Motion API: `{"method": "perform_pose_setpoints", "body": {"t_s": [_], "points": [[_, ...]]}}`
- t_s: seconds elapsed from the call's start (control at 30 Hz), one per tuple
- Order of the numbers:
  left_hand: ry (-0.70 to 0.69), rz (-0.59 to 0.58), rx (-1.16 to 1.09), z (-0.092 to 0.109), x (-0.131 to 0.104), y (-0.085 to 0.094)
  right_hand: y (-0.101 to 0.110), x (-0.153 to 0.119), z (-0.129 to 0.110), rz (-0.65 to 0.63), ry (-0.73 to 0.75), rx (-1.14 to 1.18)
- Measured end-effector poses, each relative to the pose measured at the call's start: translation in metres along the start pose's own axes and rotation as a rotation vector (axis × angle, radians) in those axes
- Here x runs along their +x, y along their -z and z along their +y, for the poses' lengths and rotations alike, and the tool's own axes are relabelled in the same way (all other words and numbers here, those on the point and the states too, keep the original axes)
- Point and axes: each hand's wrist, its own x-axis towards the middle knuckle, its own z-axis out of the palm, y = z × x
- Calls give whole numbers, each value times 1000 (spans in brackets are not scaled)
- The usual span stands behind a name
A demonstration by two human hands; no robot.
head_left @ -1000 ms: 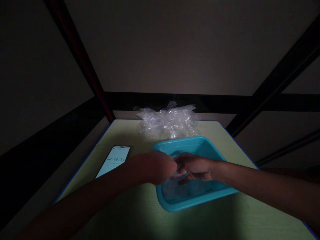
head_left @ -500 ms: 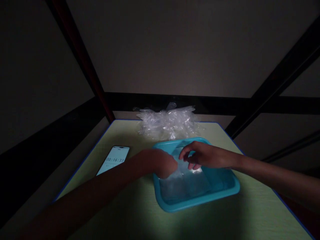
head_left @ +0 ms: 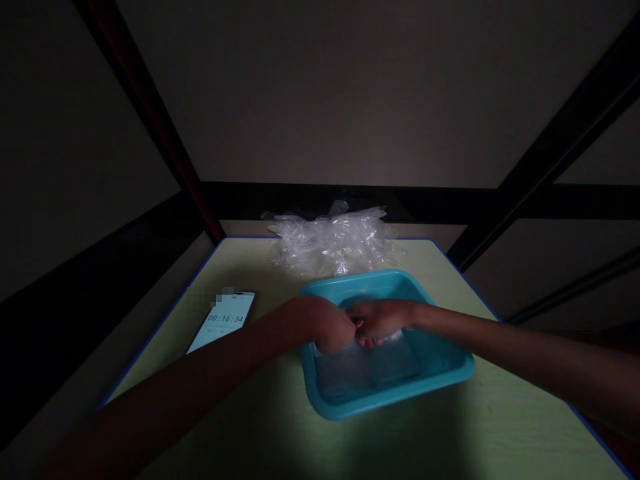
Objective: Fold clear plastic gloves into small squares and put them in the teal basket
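Note:
Both hands are inside a turquoise plastic basin (head_left: 400,396) on the table. My left hand (head_left: 335,327) is bent down at the wrist over the basin's left side, closed, its fingertips hidden behind its own back. Right against it, my right hand (head_left: 383,319) has curled fingers that meet the left hand's fingers. What lies between the fingers is too dark and covered to make out. Flat, thin clear plastic sheets (head_left: 373,368) cover the basin's floor under both hands.
Behind the basin lies a loose heap of crumpled clear plastic (head_left: 335,241) with pointed, finger-like ends. A phone (head_left: 226,320) showing a running timer rests left of my left forearm. The pale green table (head_left: 280,433) has blue edging, and a dark-banded wall (head_left: 340,133) rises behind it.
My right hand has moved left and slightly down to my left hand, its loosely spread fingers now curled in. My left hand stays nearly in place. The phone's timer has advanced.

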Motion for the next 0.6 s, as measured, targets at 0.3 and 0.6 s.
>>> {"method": "perform_pose_setpoints", "body": {"t_s": [0.3,0.6], "points": [[-19,-29,-10,-9,15,-5,-5,12,8,-21,-14,38],[-38,50,179,1,1,9,9,-10,2,-31,22,14]]}}
